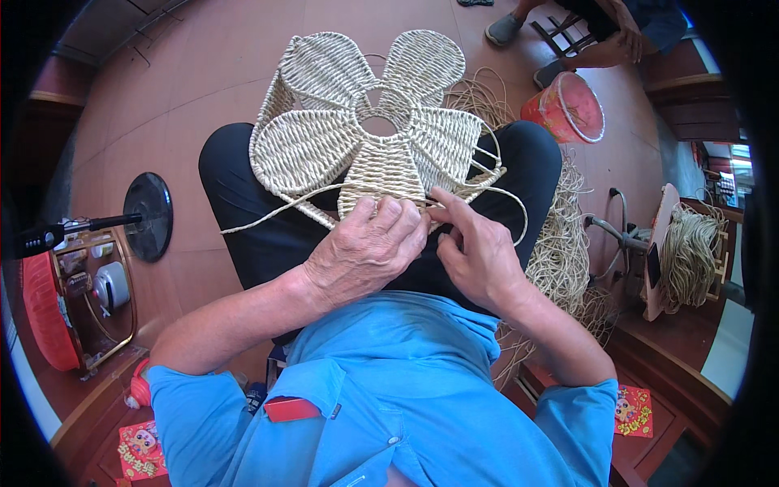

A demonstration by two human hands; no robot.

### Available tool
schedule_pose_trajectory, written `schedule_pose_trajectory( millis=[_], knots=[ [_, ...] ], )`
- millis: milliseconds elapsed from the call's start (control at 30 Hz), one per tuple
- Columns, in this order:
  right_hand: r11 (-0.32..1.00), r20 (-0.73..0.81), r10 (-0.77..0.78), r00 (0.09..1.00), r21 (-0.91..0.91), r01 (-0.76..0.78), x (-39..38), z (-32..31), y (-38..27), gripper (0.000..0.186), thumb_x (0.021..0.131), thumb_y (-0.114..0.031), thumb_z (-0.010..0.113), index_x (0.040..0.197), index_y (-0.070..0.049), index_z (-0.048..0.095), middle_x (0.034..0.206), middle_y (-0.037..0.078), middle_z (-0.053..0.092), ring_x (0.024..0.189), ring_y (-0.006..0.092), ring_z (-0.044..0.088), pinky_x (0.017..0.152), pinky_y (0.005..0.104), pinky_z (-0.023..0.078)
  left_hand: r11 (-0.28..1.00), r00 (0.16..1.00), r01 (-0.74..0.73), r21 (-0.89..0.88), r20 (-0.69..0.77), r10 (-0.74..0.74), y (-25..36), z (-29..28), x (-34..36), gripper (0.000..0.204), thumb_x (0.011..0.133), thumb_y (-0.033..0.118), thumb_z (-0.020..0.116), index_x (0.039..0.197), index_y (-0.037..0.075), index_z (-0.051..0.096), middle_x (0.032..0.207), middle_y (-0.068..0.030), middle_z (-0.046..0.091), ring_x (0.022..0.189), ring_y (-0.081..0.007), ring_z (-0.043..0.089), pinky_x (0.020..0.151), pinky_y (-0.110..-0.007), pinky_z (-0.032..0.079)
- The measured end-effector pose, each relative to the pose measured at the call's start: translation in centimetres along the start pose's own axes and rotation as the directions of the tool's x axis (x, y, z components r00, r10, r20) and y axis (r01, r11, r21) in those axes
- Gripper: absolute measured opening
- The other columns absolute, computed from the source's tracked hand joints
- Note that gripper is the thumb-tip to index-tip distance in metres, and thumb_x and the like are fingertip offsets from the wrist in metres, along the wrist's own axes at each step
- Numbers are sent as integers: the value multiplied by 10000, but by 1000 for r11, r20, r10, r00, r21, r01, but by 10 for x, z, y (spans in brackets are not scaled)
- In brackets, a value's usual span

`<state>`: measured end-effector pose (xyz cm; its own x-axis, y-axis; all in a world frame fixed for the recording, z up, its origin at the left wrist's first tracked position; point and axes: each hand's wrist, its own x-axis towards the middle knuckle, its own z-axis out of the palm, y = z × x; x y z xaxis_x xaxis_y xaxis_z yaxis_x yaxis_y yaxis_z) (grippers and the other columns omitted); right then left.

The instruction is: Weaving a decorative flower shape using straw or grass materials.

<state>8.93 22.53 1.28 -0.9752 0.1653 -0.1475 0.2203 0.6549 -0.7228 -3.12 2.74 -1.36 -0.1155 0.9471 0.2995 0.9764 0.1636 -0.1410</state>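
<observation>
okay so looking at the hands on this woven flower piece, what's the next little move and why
Probably draw the loose cord snug through the petal. The right hand pinches a strand at the lower edge of the woven flower piece, the left hand presses that edge down on the lap, and the cord loops out slack to the right, so that slack likely wants taking up.
</observation>
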Motion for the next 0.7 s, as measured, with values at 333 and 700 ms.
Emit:
schedule_pose_trajectory(
  millis=[333,700],
  knots=[
    [603,450,342,825,569,-559,28,-35,-18,882,916,13,564,1720,133,222,1530,312,604,801,159,701,621,279,567,749,870,344,-566,-108,-481,-17,-14,-26,265,903,60,845,1162,83,794,1019,-84,720,941,-303,692,835,-429,555],
    [649,372,328,868,578,-494,24,-15,-21,874,967,51,508,1774,29,171,1391,222,602,712,125,630,534,263,520,687,899,356,-634,31,-437,-11,-3,-8,185,952,85,792,1134,99,765,997,-72,698,981,-295,672,865,-444,486]
  ],
)
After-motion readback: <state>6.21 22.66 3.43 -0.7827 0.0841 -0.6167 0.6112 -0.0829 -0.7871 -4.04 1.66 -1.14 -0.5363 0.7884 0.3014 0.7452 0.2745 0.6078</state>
